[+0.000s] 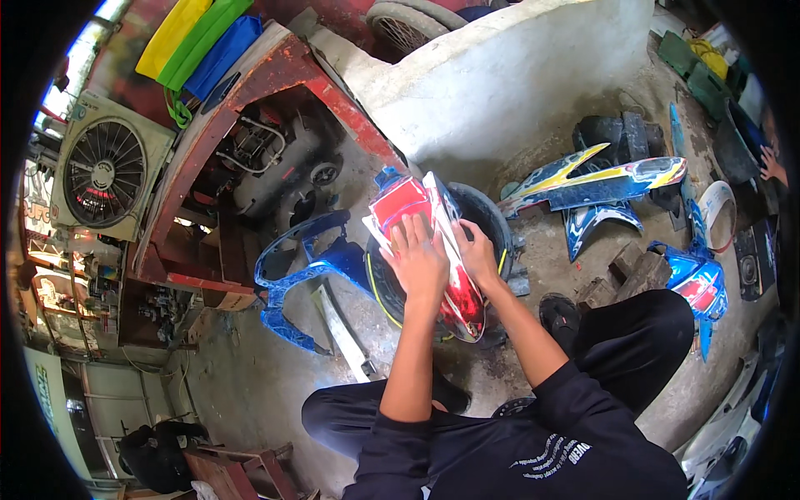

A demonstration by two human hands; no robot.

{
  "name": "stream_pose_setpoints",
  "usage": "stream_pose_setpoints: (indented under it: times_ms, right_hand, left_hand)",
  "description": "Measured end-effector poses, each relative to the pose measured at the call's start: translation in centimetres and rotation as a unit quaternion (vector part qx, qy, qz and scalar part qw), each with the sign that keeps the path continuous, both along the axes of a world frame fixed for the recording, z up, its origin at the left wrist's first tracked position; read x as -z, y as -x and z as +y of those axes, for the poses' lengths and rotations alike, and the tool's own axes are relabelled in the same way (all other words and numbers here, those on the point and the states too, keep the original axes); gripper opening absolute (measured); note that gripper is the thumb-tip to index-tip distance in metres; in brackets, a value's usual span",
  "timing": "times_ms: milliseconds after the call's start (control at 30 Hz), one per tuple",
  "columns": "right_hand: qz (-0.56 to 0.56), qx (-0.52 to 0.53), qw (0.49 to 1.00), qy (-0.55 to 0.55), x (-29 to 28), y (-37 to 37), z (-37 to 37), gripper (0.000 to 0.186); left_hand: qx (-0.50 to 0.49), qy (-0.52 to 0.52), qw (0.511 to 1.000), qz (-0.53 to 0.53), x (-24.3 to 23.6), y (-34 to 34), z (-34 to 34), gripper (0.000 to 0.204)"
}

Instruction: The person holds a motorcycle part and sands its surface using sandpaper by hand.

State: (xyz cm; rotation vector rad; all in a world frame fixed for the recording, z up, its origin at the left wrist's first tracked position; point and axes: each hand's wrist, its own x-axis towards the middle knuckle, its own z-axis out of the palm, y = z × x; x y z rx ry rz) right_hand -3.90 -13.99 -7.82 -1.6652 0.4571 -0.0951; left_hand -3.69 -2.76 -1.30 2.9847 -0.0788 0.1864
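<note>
- Left hand (417,260): palm down, fingers (409,229) extended forward.
- Right hand (479,257): fingers bent, near the left.
- Forearms (415,350): bare, stretched forward.
- Knees (667,321): bent, apart.

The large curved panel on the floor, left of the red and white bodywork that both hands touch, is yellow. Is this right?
Not quite: the head view shows that the large curved panel is blue, not yellow. It does lie left of the red and white bodywork, which the left hand and right hand touch.
</note>
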Motion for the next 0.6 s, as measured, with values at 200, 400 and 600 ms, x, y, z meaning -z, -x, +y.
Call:
stream_pose_setpoints:
  times_ms: [200,400,600]
  right_hand:
    - [-0.017,0.002,1.000,0.001,-0.3,-0.3,0.9,0.064]
    - [-0.018,0.015,1.000,0.013,0.3,-0.2,0.4,0.063]
    - [-0.024,0.021,0.999,0.004,-0.2,-0.3,0.3,0.059]
  left_hand:
    - [-0.021,-0.010,0.999,-0.045,-0.6,0.8,-0.2,0.054]
    - [0.000,0.000,0.998,-0.070,-0.3,0.7,-0.3,0.048]
    - [0.020,0.011,1.000,-0.008,-1.1,-4.1,0.1,0.062]
